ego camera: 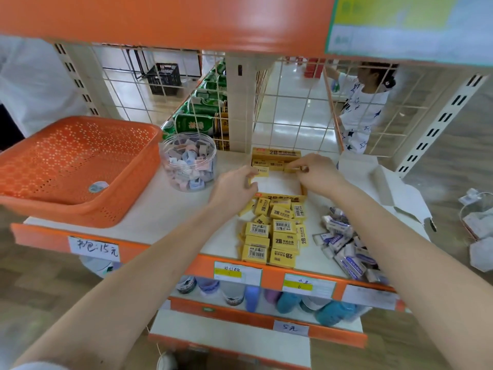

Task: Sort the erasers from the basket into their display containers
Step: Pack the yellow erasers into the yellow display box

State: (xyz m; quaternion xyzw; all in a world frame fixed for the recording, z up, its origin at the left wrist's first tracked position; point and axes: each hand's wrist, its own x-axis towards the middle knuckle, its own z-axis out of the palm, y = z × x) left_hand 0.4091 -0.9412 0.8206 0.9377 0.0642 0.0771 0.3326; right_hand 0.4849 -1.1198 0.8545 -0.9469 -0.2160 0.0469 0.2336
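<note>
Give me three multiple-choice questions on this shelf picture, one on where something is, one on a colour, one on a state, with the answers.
1. Where does the clear jar stand?
A. Between the orange basket and the yellow display box
B. Inside the basket
C. On the floor

2. What colour are the loose erasers piled right in front of the display box?
A. Green
B. Yellow
C. Red

3. How full is the basket?
A. Heaped
B. Nearly empty
C. Half full

Answers:
1 A, the jar sits on the shelf with the basket on one side and the box on the other.
2 B, their wrappers are yellow with 2B print.
3 B, only one small item lies on its floor.
</note>
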